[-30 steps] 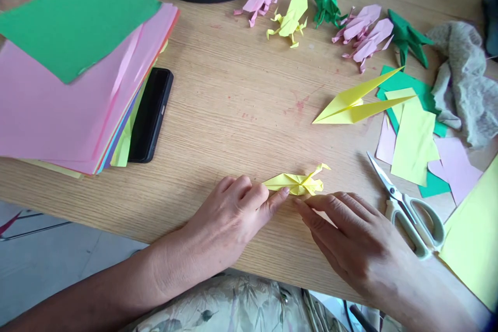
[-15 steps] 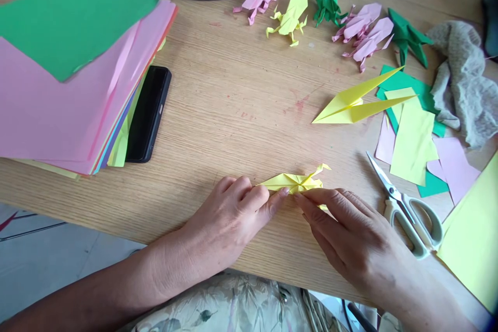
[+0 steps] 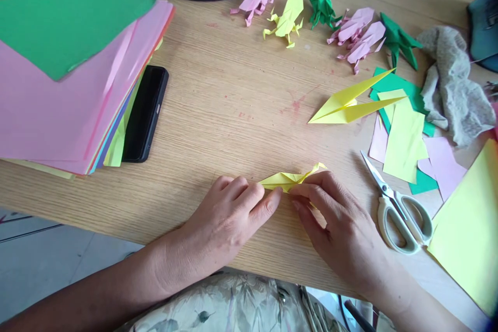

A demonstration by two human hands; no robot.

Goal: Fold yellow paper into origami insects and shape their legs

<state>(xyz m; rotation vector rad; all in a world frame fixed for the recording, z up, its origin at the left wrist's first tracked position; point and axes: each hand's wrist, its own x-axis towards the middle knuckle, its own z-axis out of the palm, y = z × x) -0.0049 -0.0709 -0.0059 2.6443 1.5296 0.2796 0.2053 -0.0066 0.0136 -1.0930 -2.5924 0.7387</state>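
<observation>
- Held the left hand (image 3: 231, 212) partly closed, with the fingers curled over the left end of the folded yellow paper (image 3: 280, 180) and the thumb stretched out at the near edge.
- Grasped that end from above, low on the table (image 3: 218, 114), with most of the fingertips hidden from sight.
- Held the right hand (image 3: 344, 218) arched and half open across the palm, with the fingers bent down onto the right part of the paper and the thumb bent in just below.
- Gripped that part by the fingertips; could not tell how firmly, with the contact half hidden behind the fingers.
- Had the paper lying between the two hands, near the front edge of the table, with the creased middle bare to view just beyond the left thumb.
- Showed a narrow, bent paper tip poking out past the right fingers on the far side.
- Had the scissors (image 3: 390, 195) lying just to the right of the right hand, with the blades pointing away.
- Had a two-pointed yellow fold (image 3: 330, 108) farther off, well apart from both hands, beside the paper scraps (image 3: 404, 140).
- Had the phone (image 3: 143, 114) beside the paper stack (image 3: 46, 114), well beyond the left hand.
</observation>
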